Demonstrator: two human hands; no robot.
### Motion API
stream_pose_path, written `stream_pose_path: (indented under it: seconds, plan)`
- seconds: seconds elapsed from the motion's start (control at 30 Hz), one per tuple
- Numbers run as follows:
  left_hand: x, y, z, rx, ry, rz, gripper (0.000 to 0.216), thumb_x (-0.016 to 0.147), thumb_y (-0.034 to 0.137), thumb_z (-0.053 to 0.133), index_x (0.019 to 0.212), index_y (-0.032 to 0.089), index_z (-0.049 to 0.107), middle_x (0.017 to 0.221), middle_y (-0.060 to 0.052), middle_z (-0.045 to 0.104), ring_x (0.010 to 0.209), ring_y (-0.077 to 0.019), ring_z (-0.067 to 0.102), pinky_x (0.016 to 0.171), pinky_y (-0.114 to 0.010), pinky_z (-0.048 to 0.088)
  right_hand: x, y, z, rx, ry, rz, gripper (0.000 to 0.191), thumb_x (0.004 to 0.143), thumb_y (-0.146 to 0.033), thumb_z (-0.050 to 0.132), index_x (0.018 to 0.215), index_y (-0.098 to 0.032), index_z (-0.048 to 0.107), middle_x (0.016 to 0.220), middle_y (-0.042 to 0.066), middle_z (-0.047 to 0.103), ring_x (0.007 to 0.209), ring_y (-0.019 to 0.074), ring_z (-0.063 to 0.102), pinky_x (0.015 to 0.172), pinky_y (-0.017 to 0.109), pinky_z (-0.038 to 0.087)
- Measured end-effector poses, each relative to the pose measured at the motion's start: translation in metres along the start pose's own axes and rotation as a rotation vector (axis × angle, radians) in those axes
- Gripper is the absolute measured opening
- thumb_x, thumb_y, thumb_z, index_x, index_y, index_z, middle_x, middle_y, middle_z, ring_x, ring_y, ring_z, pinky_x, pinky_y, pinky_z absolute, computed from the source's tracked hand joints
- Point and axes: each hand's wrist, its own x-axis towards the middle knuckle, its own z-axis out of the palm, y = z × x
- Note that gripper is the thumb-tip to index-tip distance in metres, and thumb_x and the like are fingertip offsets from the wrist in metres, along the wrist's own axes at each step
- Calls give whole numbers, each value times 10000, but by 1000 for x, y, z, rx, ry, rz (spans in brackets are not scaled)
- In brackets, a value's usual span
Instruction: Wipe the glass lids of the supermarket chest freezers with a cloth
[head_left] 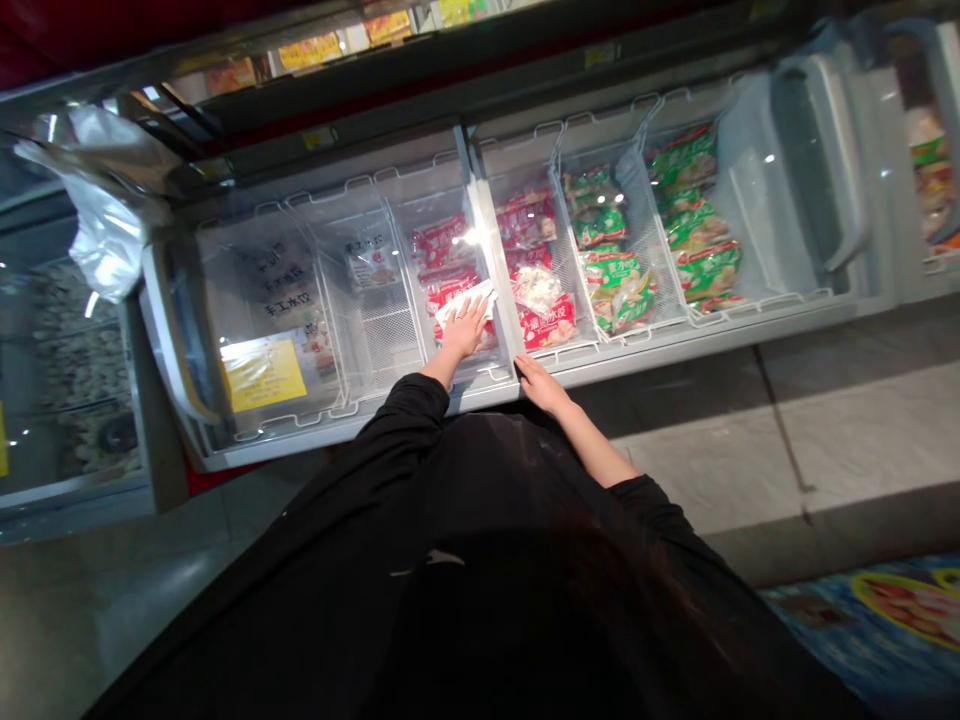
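My left hand (465,328) lies over a folded white cloth (480,296), pressing it against the clear glass lid (360,345) of a chest freezer. Red bags of frozen dumplings (450,240) show through the glass beneath and beyond the cloth. To the right, my right hand (541,385) rests on the freezer's front rim (600,362), close to the lid's middle frame bar (498,270). Its fingers are stretched out and it holds nothing.
Wire baskets divide the freezer, with green dumpling bags (701,220) at right. A yellow sign (262,375) is at left. Clear plastic bags (112,215) hang at the left end, near another freezer (82,490). Packaged goods (311,50) line a shelf behind.
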Motion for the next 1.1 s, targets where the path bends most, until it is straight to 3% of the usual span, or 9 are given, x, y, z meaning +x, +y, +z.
stream_pose_path:
  seconds: [0.1, 0.17, 0.27, 0.37, 0.53, 0.67, 0.8, 0.97, 1.1]
  plan:
    - [15, 22, 9, -15, 5, 2, 447, 870, 202, 131, 1289, 82, 34, 1341, -102, 56, 1213, -174, 75, 908, -479, 106, -3, 0, 2, 12, -6, 9, 516, 712, -83, 329, 1226, -128, 320, 1305, 22, 260, 1207, 127, 162, 1027, 295, 130]
    - [8, 35, 16, -17, -20, 61, 446, 867, 223, 161, 1293, 120, 80, 1342, -64, 90, 1216, -158, 81, 928, -453, 102, -4, 1, 2, 16, -8, 11, 516, 714, -83, 324, 1229, -125, 315, 1307, 21, 255, 1208, 122, 159, 1027, 289, 128]
    - [-26, 43, 24, -11, -83, 186, 432, 848, 262, 247, 1276, 226, 196, 1328, 27, 166, 1216, -131, 106, 972, -378, 76, -4, 4, 1, 20, -15, 9, 513, 714, -81, 324, 1225, -130, 322, 1300, 22, 271, 1203, 119, 177, 1024, 287, 140]
    - [-65, 32, 27, -6, -150, 273, 412, 828, 279, 306, 1239, 281, 284, 1303, 65, 232, 1206, -116, 159, 992, -324, 61, -4, 7, 1, 24, -17, -6, 507, 715, -82, 319, 1219, -130, 333, 1293, 21, 287, 1197, 119, 198, 1023, 285, 149]
    - [-88, 20, 31, 0, -136, 186, 432, 842, 255, 249, 1272, 264, 207, 1321, 42, 182, 1217, -138, 117, 992, -361, 54, -4, 11, 3, 21, -9, -39, 517, 720, -97, 294, 1233, -164, 315, 1288, -17, 292, 1197, 111, 199, 1029, 290, 149]
    - [-87, 51, 51, 6, -89, 72, 461, 851, 248, 170, 1303, 219, 79, 1338, 1, 115, 1225, -157, 56, 987, -411, 52, -6, 11, 8, 1, 0, -27, 535, 712, -103, 284, 1240, -184, 300, 1284, -40, 294, 1200, 107, 185, 1031, 297, 151]
    - [-100, 71, 69, -3, -126, 156, 457, 843, 261, 217, 1286, 298, 114, 1331, 72, 122, 1223, -112, 53, 1004, -366, 28, -9, 10, 16, -12, -3, -19, 575, 696, -97, 287, 1266, -163, 243, 1305, -27, 251, 1211, 111, 137, 1033, 304, 142]
    - [-129, 48, 64, -9, -181, 262, 462, 834, 251, 259, 1276, 316, 145, 1327, 111, 101, 1221, -81, 51, 1013, -309, 3, -17, -5, 26, -48, 30, 29, 616, 674, -82, 300, 1277, -159, 199, 1335, -21, 158, 1221, 128, 80, 1029, 359, 130]
    - [-161, 17, 53, -7, -196, 224, 454, 833, 240, 263, 1274, 300, 174, 1329, 84, 125, 1220, -99, 81, 1009, -312, 23, -27, -28, 37, -90, 33, 55, 657, 644, -72, 321, 1280, -178, 194, 1333, -37, 164, 1224, 137, 40, 1032, 388, 122]
